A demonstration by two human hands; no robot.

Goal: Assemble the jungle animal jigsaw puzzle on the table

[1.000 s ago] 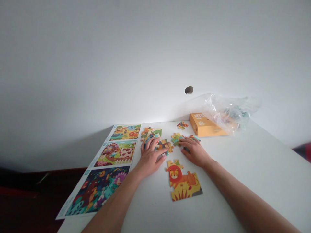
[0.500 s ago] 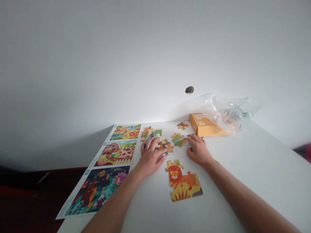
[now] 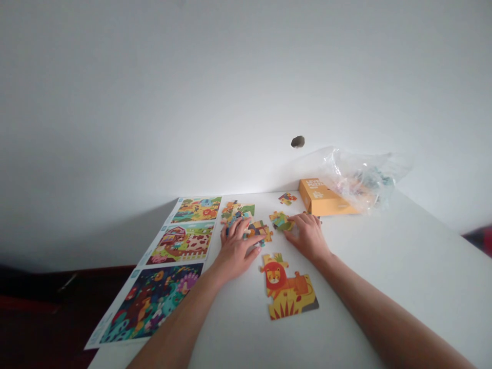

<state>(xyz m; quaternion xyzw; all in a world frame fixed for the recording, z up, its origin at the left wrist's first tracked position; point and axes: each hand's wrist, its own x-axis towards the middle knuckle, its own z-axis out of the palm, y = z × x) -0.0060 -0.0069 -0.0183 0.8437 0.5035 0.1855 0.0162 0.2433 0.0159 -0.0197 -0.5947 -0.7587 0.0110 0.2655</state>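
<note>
Resting on a loose pile of glossy, multicoloured cardboard jigsaw pieces (image 3: 259, 229), the left hand (image 3: 237, 251) is lying palm-down with its fingers apart. The right hand (image 3: 308, 237) is bending its thumb and fingers around the right edge of a knobbed green-and-yellow cardboard piece (image 3: 280, 219); from where I'm standing I cannot tell whether they are pinching it. Nearer the person, a partly joined orange-and-yellow lion section (image 3: 286, 294) is lying flat on the smooth white tabletop (image 3: 384, 287), showing tabs and notches along its left side. "LEVE" and "PUZZL" are showing in white capitals on an orange rectangular cardboard box (image 3: 323, 206), the endings hard to make out, while a crinkled clear plastic bag (image 3: 365, 179) is draping over its right part. A small red-and-orange piece (image 3: 287, 198) is sitting just left of the box. Along the left edge, a white-bordered paper print (image 3: 180, 243) is showing three colourful scenes, its tiny margin labels staying unreadable.
</note>
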